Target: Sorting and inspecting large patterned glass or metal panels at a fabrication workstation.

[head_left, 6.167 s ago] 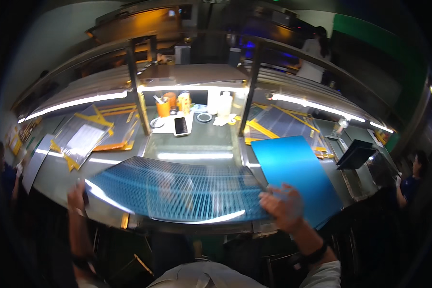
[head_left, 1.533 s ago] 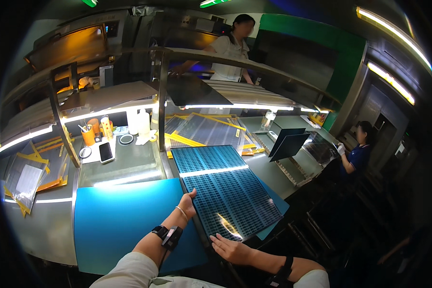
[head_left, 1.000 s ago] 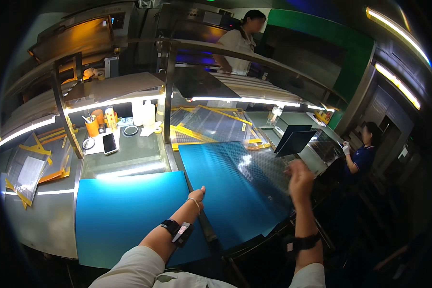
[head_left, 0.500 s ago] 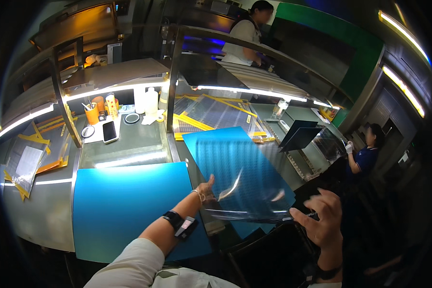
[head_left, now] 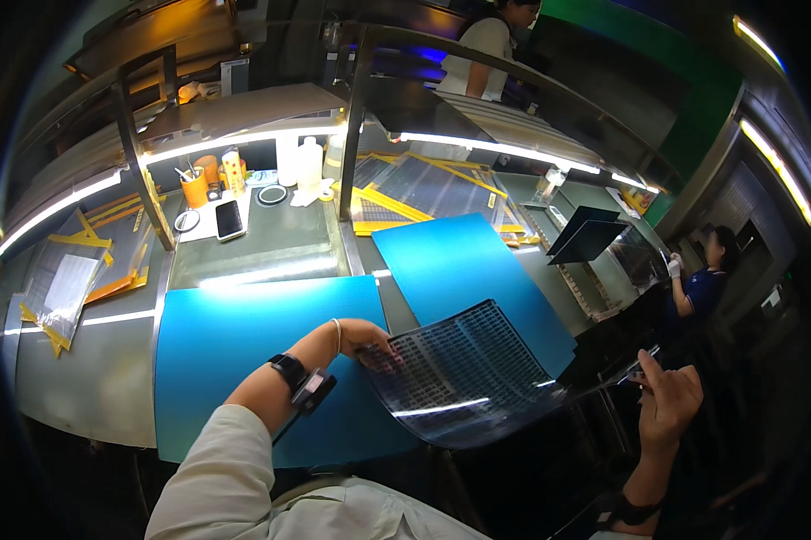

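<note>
A clear film sheet (head_left: 464, 373) printed with a dark grid pattern hangs bowed between my hands, in front of the bench. My left hand (head_left: 371, 345) has the film's left edge, its fingers partly hidden behind the sheet. At the far right corner of the film, my right hand (head_left: 666, 393) pinches with thumb and fingers. Behind the film a blue panel (head_left: 468, 261) lies flat on the bench, partly covered by it. Another blue panel (head_left: 261, 360) lies to the left, below my left forearm.
Taped patterned films (head_left: 432, 193) lie at the back, more at the far left. A phone (head_left: 229, 220), an orange cup (head_left: 194, 189) and white bottles (head_left: 309, 162) stand under the lit shelf. Dark panels (head_left: 585, 236) stand at right, near a co-worker (head_left: 702, 279); another person works behind.
The film has come off the right blue panel toward me and bends between my hands. My left hand has closed on its edge; my right hand has moved right. My view has shifted slightly.
</note>
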The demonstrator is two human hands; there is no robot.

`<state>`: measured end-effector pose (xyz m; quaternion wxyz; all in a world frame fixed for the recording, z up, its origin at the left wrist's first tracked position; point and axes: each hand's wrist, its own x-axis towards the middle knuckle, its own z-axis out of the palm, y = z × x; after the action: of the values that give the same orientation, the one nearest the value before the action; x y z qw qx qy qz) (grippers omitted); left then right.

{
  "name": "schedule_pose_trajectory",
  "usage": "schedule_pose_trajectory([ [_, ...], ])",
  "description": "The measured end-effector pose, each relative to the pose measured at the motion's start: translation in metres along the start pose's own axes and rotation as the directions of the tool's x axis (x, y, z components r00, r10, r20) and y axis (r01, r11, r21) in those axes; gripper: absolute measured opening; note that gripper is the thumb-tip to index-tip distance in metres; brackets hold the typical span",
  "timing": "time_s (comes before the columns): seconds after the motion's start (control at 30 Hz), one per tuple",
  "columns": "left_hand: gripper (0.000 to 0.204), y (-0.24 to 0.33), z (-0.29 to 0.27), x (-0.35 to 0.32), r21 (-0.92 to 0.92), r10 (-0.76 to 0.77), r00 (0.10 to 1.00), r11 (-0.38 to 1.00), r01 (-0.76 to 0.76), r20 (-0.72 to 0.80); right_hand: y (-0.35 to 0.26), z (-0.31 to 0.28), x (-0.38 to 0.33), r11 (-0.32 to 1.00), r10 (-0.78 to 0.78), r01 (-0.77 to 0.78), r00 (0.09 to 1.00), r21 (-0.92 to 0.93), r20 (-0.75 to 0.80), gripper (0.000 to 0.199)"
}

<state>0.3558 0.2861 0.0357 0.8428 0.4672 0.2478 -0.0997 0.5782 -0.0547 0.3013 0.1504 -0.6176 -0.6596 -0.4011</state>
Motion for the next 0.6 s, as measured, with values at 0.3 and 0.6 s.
schedule_pose_trajectory([
  [0.3, 0.03, -0.09, 0.014, -0.267, 0.203, 0.39, 0.736, 0.92, -0.335, -0.554, -0.042, 0.013, -0.059, 0.654, 0.339, -0.439, 0.898, 0.616, 0.28, 0.02],
  [0.6, 0.036, -0.155, -0.07, -0.355, -0.237, 0.063, 0.586, 0.875, -0.422, -0.808, -0.188, 0.148, -0.132, -0.428, 0.189, -0.833, 0.296, 0.349, 0.936, 0.017],
])
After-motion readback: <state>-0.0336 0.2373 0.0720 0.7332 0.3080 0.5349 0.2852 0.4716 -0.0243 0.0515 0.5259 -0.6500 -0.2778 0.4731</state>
